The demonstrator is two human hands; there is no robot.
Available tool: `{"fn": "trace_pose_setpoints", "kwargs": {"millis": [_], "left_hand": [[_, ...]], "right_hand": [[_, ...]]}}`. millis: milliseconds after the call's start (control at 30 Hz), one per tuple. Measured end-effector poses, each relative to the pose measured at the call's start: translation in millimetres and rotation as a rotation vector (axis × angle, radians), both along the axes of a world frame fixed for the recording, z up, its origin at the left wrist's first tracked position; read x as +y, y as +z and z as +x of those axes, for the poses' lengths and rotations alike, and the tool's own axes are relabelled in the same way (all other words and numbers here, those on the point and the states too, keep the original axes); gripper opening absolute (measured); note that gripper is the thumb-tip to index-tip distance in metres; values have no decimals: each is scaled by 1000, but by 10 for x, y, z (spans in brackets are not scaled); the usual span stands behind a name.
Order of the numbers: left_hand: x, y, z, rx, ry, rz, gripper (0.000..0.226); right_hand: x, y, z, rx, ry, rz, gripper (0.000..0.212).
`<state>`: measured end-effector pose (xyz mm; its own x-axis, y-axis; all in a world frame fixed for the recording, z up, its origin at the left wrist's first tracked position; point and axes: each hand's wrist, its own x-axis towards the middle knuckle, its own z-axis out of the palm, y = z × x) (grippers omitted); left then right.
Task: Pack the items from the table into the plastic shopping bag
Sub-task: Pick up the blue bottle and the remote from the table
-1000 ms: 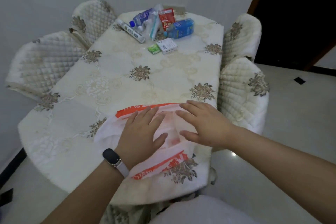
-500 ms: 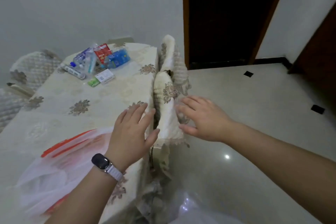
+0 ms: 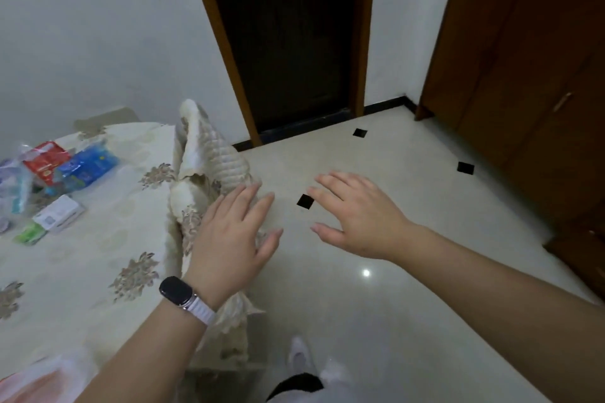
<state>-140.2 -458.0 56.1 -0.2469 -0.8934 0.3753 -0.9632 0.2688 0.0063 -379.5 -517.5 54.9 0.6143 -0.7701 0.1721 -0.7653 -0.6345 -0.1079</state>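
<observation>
My left hand (image 3: pixel 230 239) hovers with fingers spread over the table's right edge and the quilted chair backs, holding nothing. Further right, my right hand (image 3: pixel 357 216) is also spread and empty, out over the floor. Only a white and orange corner of the plastic shopping bag (image 3: pixel 42 379) shows at the bottom left, under my left forearm. The items lie at the far left of the table (image 3: pixel 108 258): a red packet (image 3: pixel 47 160), a blue packet (image 3: pixel 88 167), a white box (image 3: pixel 59 213), a green packet (image 3: pixel 29 234) and a clear wrapped bundle (image 3: pixel 13 183).
Two quilted chair backs (image 3: pixel 209 154) stand against the table's right side. A dark doorway (image 3: pixel 288 36) is ahead, and a brown cabinet (image 3: pixel 530 75) fills the right. Glossy tiled floor (image 3: pixel 409 173) spreads between them. My white shoe (image 3: pixel 299 353) shows below.
The view has swung right, away from the table. Both hands have lifted off the bag and now hover spread beyond the table's edge; the bag has slid to the bottom left corner.
</observation>
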Motion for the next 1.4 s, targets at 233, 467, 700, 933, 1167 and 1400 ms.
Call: {"fn": "trace_pose_setpoints", "kwargs": {"millis": [233, 467, 700, 933, 1167, 1400], "left_hand": [[-1129, -334, 107, 25, -62, 21, 55], [-2298, -463, 591, 143, -87, 39, 53], [-3233, -499, 1011, 143, -67, 57, 54], [-4079, -514, 1214, 102, -37, 42, 52], [-5179, -441, 1260, 18, 64, 38, 51], [-6297, -167, 1228, -67, 165, 19, 47]], "right_hand": [[-952, -167, 95, 125, -70, -10, 60], [-2105, -100, 604, 196, -72, -13, 61], [-3022, -94, 1035, 173, -79, -16, 60], [-3967, -218, 1207, 122, -17, -13, 59], [-5284, -323, 1345, 88, 42, 10, 62], [-6626, -154, 1400, 47, 173, -9, 59]]}}
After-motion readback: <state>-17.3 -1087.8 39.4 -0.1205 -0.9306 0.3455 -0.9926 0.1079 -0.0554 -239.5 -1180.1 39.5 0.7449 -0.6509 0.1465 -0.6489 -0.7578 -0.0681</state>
